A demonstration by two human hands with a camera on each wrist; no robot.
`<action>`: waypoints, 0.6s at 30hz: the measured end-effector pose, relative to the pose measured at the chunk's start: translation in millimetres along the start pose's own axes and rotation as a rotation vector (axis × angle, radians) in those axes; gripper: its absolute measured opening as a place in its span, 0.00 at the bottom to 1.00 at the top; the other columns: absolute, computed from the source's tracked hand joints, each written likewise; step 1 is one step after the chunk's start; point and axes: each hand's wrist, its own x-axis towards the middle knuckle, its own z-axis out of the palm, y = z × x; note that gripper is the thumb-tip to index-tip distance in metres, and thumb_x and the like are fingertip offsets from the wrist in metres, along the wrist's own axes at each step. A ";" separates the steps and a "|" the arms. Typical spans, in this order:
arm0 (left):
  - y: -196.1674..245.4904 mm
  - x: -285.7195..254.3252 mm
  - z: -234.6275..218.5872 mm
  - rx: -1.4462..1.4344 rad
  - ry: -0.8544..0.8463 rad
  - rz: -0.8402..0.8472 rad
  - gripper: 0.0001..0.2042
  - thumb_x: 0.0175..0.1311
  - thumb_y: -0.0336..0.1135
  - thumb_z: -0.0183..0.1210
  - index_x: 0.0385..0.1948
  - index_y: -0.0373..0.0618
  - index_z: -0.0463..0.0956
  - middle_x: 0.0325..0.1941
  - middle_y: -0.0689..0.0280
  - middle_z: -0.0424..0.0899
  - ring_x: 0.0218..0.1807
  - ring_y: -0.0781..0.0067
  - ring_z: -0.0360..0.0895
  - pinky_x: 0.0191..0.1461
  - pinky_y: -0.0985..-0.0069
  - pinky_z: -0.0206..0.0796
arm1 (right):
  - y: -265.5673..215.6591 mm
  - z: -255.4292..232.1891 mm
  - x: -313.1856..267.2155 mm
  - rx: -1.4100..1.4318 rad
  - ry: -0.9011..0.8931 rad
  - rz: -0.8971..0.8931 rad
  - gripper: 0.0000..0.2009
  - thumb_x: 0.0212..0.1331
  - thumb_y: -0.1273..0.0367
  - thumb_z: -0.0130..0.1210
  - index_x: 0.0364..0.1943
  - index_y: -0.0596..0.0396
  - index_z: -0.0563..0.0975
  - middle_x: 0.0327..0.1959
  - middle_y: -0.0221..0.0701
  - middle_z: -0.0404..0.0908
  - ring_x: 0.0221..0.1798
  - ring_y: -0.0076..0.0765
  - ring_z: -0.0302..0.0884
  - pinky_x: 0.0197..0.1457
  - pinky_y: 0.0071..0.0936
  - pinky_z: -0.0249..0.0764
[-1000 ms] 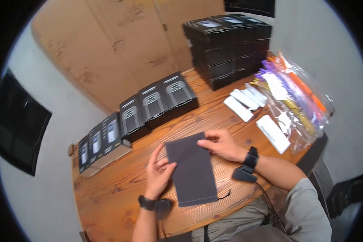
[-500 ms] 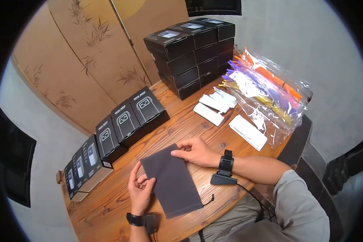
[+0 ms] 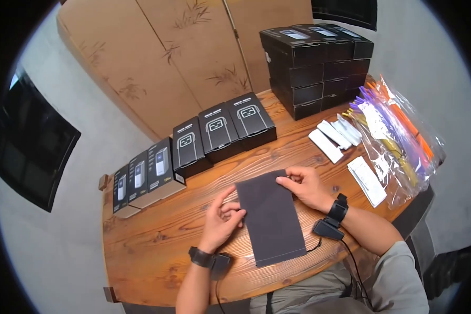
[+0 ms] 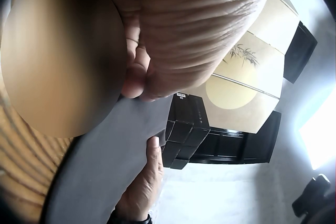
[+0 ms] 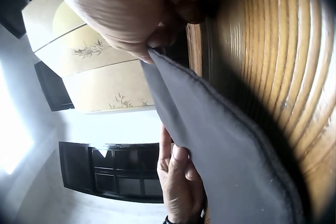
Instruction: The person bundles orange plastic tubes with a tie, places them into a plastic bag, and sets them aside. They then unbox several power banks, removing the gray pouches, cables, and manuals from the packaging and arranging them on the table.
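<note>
A flat dark grey drawstring pouch (image 3: pixel 271 220) is held up between both hands over the table, with a short black cord at its lower right corner. My left hand (image 3: pixel 221 222) pinches its left edge, thumb on the near face and index finger reaching up by the top left corner. At the top right corner my right hand (image 3: pixel 307 189) grips it, thumb laid over the front. In the right wrist view the pouch (image 5: pixel 210 129) shows its seamed edge running away from the fingers. The left wrist view shows the right thumb (image 4: pixel 153 148) on the pouch's far edge.
Black printed boxes (image 3: pixel 214 128) stand in a row along the table's back left side, and more boxes (image 3: pixel 319 68) are stacked behind. White folded packets (image 3: pixel 334 138) and a white paper pack (image 3: pixel 367 180) lie at right beside a clear bag of coloured sticks (image 3: pixel 397 136).
The head view swings left, then back right. Both hands keep their hold on the pouch, which hangs at nearly the same slant as a second ago.
</note>
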 end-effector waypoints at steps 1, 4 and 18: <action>-0.7 0.7 -0.6 -0.006 -0.007 0.000 0.31 0.62 0.19 0.59 0.68 0.38 0.59 0.39 0.64 0.83 0.32 0.83 0.79 0.34 0.86 0.73 | 0.2 -0.3 0.1 -0.032 0.004 0.005 0.11 0.63 0.66 0.60 0.37 0.62 0.83 0.17 0.19 0.75 0.21 0.09 0.64 0.24 0.15 0.59; -2.3 1.2 -1.2 -0.010 -0.015 -0.002 0.30 0.63 0.19 0.59 0.67 0.38 0.59 0.38 0.64 0.83 0.32 0.83 0.78 0.34 0.86 0.72 | -2.6 -0.1 -0.8 -0.058 0.014 -0.002 0.10 0.63 0.66 0.60 0.35 0.62 0.83 0.16 0.18 0.72 0.20 0.09 0.60 0.22 0.16 0.55; -2.0 0.7 1.8 0.021 0.014 -0.020 0.30 0.63 0.19 0.59 0.68 0.39 0.60 0.37 0.65 0.82 0.30 0.81 0.79 0.33 0.86 0.72 | 2.1 -2.0 0.3 -0.094 -0.004 -0.019 0.11 0.62 0.65 0.61 0.30 0.61 0.81 0.16 0.22 0.70 0.20 0.13 0.60 0.23 0.21 0.57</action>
